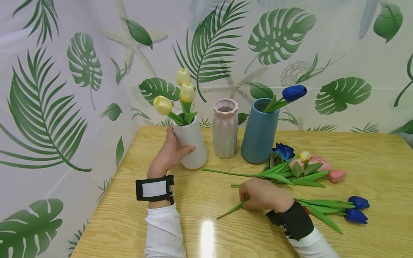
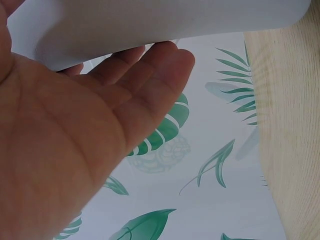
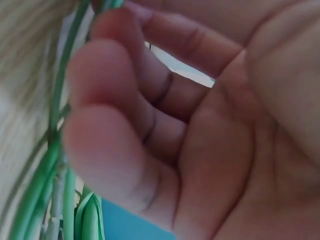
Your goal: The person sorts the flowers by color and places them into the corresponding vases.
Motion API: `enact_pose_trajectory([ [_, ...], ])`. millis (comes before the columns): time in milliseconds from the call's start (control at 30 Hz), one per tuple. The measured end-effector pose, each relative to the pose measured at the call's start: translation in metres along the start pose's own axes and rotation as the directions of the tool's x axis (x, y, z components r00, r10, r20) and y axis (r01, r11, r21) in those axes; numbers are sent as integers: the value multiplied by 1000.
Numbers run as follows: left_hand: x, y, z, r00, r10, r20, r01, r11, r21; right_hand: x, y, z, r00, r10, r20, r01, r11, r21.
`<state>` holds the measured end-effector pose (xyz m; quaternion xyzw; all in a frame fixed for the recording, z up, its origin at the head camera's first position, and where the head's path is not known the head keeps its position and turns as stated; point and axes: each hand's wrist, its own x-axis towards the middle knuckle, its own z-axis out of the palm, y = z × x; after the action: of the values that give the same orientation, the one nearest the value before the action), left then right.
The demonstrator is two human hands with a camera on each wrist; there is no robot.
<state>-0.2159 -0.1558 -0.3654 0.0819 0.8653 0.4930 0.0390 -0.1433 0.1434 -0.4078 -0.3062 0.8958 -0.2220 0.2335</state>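
Observation:
My left hand (image 1: pixel 168 154) grips a white vase (image 1: pixel 195 147), thumb across its front and fingers round the far side. The vase leans slightly and carries three pale yellow tulips (image 1: pixel 187 93). Low over the table, my right hand (image 1: pixel 262 194) has its fingertips curled at the stems of two blue tulips (image 1: pixel 356 215); a stem end (image 1: pixel 227 212) sticks out to the left. In the right wrist view, bent fingers (image 3: pixel 105 150) lie against green stems (image 3: pixel 37 195); the exact pinch is hidden.
A pale pink fluted vase (image 1: pixel 225 134) stands beside a blue vase (image 1: pixel 259 138) holding one blue tulip (image 1: pixel 294 93). Mixed flowers (image 1: pixel 303 170), pink, yellow and blue, lie behind my right hand on the wooden table (image 1: pixel 129 215). A leaf-printed cloth (image 1: pixel 106 100) hangs behind.

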Motion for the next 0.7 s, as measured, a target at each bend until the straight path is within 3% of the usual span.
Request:
enact_pose_trajectory([
  [133,0,-1,0,1000,6,2,-6,1000,-7,0,-2,2,998,-46,-43,44,999,-32],
  [467,-1,-1,0,1000,31,4,-31,999,-19,-1,-8,-2,985,-23,-174,16,999,-41],
  [600,-1,-2,0,999,33,4,-33,999,-26,-2,-10,-4,971,-25,-237,26,1000,1],
  [700,-1,-2,0,1000,25,6,-25,999,-29,-3,-13,-5,951,7,-309,29,993,112],
])
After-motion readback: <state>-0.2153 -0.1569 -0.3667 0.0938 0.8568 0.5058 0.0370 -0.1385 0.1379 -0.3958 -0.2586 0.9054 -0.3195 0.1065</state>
